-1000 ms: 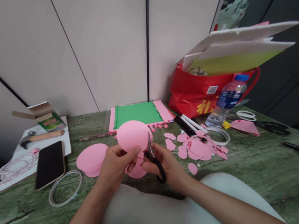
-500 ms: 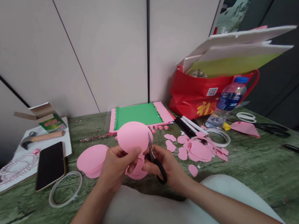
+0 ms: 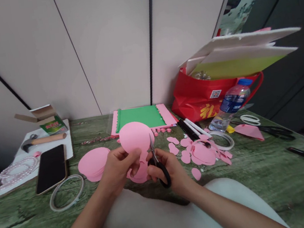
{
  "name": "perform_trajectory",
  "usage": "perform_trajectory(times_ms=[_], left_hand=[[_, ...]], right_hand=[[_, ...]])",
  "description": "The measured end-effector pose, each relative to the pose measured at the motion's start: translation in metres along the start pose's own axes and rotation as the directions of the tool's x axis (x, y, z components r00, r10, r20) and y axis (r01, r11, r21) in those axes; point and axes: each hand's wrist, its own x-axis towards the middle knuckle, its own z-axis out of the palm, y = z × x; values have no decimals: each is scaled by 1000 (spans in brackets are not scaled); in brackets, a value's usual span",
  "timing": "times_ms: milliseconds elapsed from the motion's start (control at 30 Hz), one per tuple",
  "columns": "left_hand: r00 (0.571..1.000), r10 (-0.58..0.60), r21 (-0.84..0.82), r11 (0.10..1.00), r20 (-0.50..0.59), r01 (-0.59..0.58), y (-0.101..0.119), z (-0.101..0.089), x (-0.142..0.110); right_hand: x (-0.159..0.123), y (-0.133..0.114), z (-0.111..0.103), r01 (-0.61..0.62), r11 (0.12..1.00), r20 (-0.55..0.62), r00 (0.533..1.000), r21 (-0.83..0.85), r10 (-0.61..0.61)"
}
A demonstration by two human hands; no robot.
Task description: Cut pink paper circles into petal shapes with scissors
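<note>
My left hand [image 3: 121, 167] pinches a round pink paper piece [image 3: 134, 135] at its lower edge, holding it up off the table. In my right hand [image 3: 167, 166] is a pair of scissors [image 3: 162, 171] with black handles, fingers in the loops. The blades point upward along the right edge of the paper, and a narrow strip of it shows beyond them. Below the hands lie more pink paper rounds [image 3: 138, 176], partly hidden by the fingers. A stack of pink paper circles [image 3: 94, 164] rests just left of my left hand.
Pink paper scraps [image 3: 203, 154] and a tape roll [image 3: 223, 139] lie at right, near a water bottle [image 3: 233, 102] and a red bag [image 3: 191, 95]. Green paper [image 3: 141, 117] sits by the wall. A phone [image 3: 51, 169], hammer [image 3: 45, 139] and another tape roll [image 3: 67, 194] are at left.
The paper piece and the scissors' blades have shifted very slightly, with the paper tilted a little. Both hands keep their holds; the things on the table stay where they were.
</note>
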Motion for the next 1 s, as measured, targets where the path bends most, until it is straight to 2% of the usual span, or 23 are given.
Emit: perform_trajectory(times_ms=[133, 300, 567, 1000], left_hand=[[1000, -23, -50, 998, 20, 24, 0, 0, 0], [999, -8, 29, 1000, -31, 9, -2, -1, 1], [1000, -25, 106, 994, -13, 26, 0, 1, 1], [1000, -10, 96, 995, -13, 11, 0, 1, 0]], right_hand=[[-1, -1, 2, -9, 1000, 22, 1000, -4, 9], [-1, 1, 3, -28, 1000, 28, 999, 8, 28], [1, -2, 2, 37, 999, -14, 999, 28, -36], [-1, -7, 2, 41, 999, -13, 999, 9, -41]])
